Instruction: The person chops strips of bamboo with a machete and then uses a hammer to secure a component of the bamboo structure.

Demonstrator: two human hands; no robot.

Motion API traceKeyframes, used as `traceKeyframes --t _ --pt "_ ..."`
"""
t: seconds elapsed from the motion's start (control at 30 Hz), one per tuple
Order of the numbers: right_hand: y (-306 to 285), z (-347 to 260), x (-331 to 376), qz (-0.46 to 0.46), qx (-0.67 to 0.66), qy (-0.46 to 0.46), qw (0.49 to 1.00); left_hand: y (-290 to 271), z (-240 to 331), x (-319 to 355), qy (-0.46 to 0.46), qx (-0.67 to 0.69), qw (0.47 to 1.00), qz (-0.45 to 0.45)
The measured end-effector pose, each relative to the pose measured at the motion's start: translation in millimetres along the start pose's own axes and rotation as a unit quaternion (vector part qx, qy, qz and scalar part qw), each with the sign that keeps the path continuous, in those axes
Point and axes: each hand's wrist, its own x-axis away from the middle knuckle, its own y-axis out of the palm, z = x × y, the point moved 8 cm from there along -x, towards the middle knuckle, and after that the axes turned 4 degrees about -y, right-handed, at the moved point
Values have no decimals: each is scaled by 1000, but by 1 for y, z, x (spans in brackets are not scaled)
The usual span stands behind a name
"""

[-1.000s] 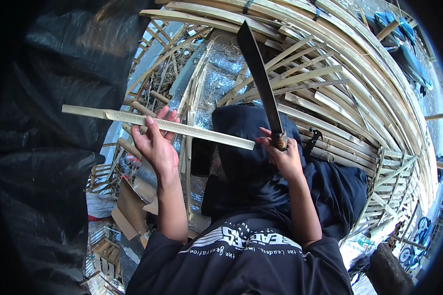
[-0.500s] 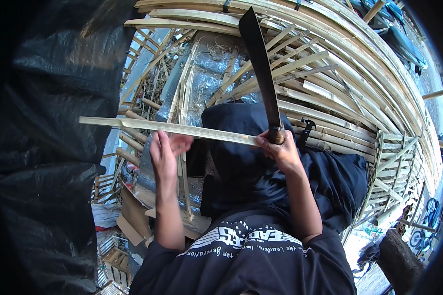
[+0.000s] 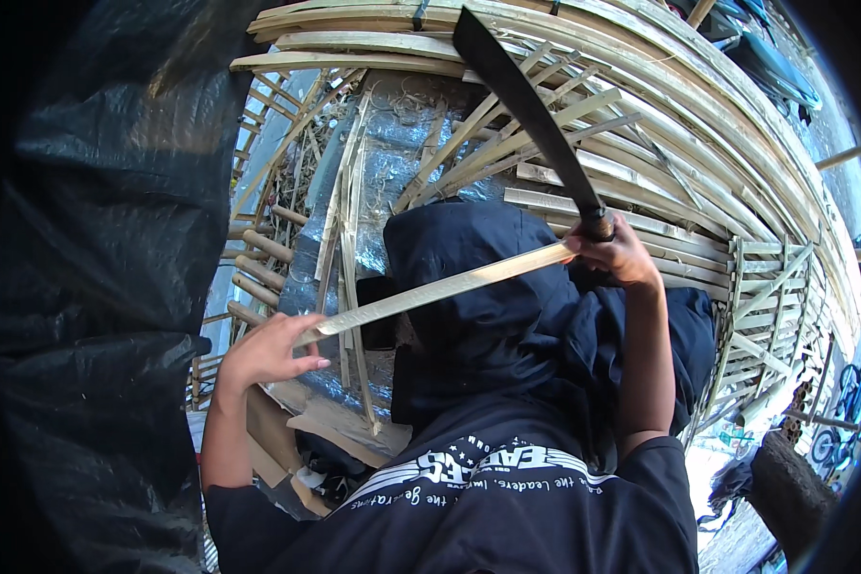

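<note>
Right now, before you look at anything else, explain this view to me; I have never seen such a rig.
There is no robot: these are a person's bare hands, seen from above by a wide fisheye camera worn on the head, so straight edges bend.

The right hand grips a machete with a long dark blade, and its fingers meet one end of a pale, flat wooden strip. The left hand touches the other end; how firmly is hard to tell.

Beneath the strip is the person's lap in dark cloth. Beyond, a shiny silver sheet bears thin strips, and long pale slats are heaped to the right.
</note>
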Motion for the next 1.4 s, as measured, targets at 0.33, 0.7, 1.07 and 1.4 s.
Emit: traceKeyframes --t 0.33,0.7,1.07,1.4 --pt "-16 -73 47 319 315 -134 884 66 28 -31 43 379 924 40" --pt "112 -80 13 100 393 -264 875 40 107 -57 99 500 859 38" --pt "212 -113 -42 -36 484 -327 811 34 39 -27 59 617 769 161" --pt "277 -114 -68 -98 541 -349 759 50 -8 -2 56 647 727 225"
